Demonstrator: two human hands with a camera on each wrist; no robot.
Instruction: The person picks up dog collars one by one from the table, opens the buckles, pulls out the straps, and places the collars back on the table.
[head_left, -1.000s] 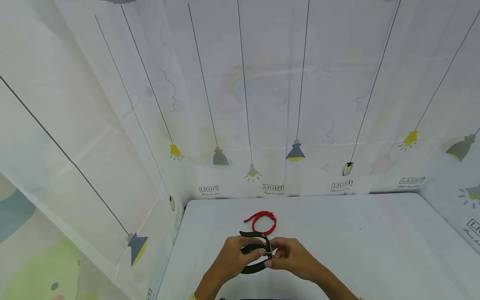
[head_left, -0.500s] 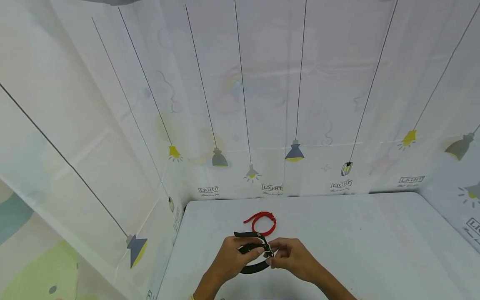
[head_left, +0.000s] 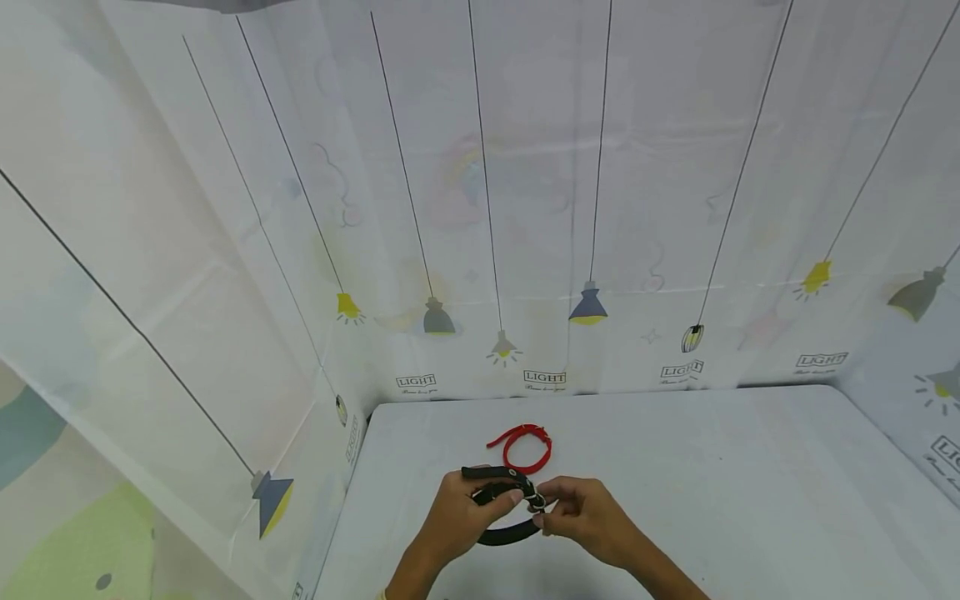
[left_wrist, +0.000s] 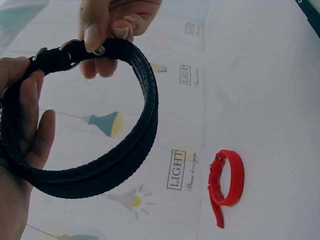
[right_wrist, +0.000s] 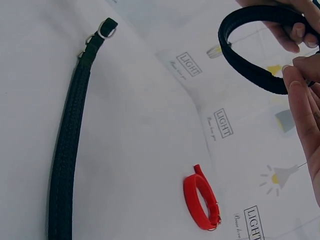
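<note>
A black buckled collar (head_left: 508, 534), curved into a loop, is held up between both hands. My left hand (head_left: 465, 512) grips it near the buckle, thumb on the band. With thumb and fingers, my right hand (head_left: 583, 510) pinches the band beside the metal ring. In the left wrist view the collar (left_wrist: 95, 175) hangs as a wide loop; the right thumb (left_wrist: 94, 35) presses near an eyelet. The right wrist view shows the loop (right_wrist: 250, 72) at upper right, its fastening hidden by fingers.
A red collar (head_left: 546, 457) lies coiled on the white table (head_left: 712, 483), beyond the hands. A dark collar (right_wrist: 70, 145) with metal rings lies stretched straight on the table. A curtain (head_left: 540, 208) printed with lamps hangs behind the table.
The black collar has turned a little, its upper strap end shifting left and its metal ring coming more into sight. Both hands keep their hold and stay nearly in place.
</note>
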